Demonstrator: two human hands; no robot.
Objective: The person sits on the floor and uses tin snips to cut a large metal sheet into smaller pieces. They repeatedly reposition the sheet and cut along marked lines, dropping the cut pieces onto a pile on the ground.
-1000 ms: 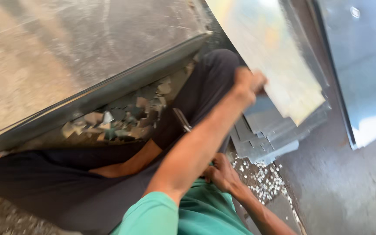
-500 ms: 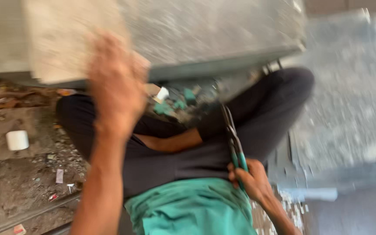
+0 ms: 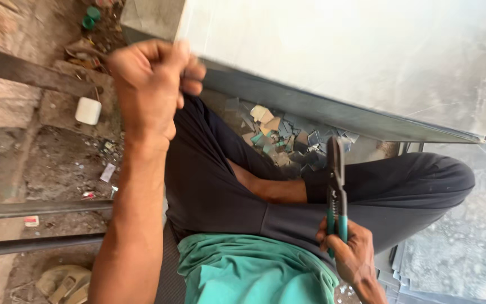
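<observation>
The glass sheet (image 3: 355, 56) lies across the far side above my crossed legs; I judge it stiff, heavy, brittle and sharp-edged, best gripped at the near left edge, where my left hand (image 3: 150, 90) is clenched with fingers curled on it. My right hand (image 3: 351, 253) is closed around the green-handled pliers (image 3: 336, 191), near right. Against the earlier frame, the left hand has shifted from the sheet's face to its edge.

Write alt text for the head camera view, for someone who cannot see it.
Seen from above, a seated person's left hand grips the corner of a large metal sheet, while the right hand holds green-handled snips over the lap. Small metal offcuts lie on the ground beyond the crossed legs, and more sheets are stacked at the right.
</observation>
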